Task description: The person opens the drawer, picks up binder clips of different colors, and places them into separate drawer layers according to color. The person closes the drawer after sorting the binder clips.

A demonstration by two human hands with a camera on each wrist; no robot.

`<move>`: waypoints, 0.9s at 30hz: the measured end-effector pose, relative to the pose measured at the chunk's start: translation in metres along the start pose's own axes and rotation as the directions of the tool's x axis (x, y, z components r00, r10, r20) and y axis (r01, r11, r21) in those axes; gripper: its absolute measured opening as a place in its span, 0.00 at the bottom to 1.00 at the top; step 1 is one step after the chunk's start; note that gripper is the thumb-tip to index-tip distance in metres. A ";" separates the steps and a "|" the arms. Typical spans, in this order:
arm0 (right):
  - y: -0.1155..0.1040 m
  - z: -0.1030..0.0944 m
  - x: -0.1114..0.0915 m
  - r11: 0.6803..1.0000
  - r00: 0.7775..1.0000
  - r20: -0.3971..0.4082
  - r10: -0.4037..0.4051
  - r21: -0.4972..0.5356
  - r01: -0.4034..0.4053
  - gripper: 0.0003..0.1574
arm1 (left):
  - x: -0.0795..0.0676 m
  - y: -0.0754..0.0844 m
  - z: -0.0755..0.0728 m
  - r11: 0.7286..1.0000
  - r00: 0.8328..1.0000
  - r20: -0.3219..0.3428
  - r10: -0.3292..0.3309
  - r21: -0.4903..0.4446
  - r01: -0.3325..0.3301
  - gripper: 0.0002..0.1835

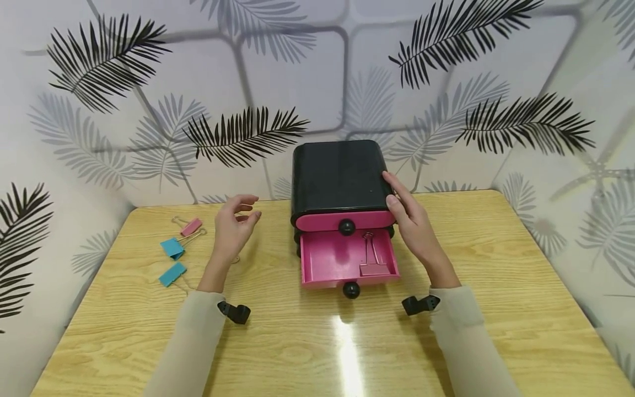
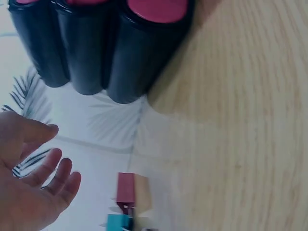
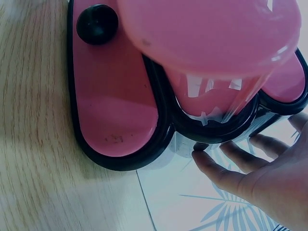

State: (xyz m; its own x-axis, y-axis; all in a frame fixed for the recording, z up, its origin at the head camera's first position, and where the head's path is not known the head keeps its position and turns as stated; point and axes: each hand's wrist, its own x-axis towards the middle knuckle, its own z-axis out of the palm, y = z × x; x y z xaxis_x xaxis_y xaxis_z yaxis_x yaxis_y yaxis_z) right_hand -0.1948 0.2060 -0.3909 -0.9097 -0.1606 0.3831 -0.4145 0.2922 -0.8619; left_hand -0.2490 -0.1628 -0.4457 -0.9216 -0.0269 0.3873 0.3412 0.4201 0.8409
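A small black drawer cabinet (image 1: 342,171) with pink fronts stands against the wall. Its middle drawer (image 1: 322,259) is pulled out, and a pink binder clip (image 1: 374,269) lies inside at the right. My right hand (image 1: 414,223) rests on the cabinet's right side, fingers extended along it. Left of the cabinet, my left hand (image 1: 233,226) hovers over the table with loosely bent fingers and holds nothing. Near it lie a pink binder clip (image 1: 190,227) and two teal binder clips (image 1: 172,248). A wire handle (image 1: 235,259) peeks out beside the left wrist, the rest hidden.
The wooden table (image 1: 297,353) meets a leaf-patterned wall covering (image 1: 297,82) right behind the cabinet. Black round knobs (image 1: 351,290) stick out from the drawer fronts. Each sleeve carries a small black wrist camera (image 1: 240,314).
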 end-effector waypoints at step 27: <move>0.040 -0.003 0.006 0.999 0.999 -0.017 -0.032 -0.009 0.032 0.31 | 0.007 -0.040 -0.003 0.827 0.957 0.100 -0.271 0.534 0.179 0.19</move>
State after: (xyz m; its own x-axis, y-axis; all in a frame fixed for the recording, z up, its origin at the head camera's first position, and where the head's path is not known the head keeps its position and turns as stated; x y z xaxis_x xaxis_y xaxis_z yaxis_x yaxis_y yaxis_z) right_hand -0.2167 0.2193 -0.4227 -0.8963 -0.1539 0.4158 -0.4434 0.2951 -0.8464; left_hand -0.2682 -0.1827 -0.4750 -0.9933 -0.0489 0.1046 0.0186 0.8265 0.5626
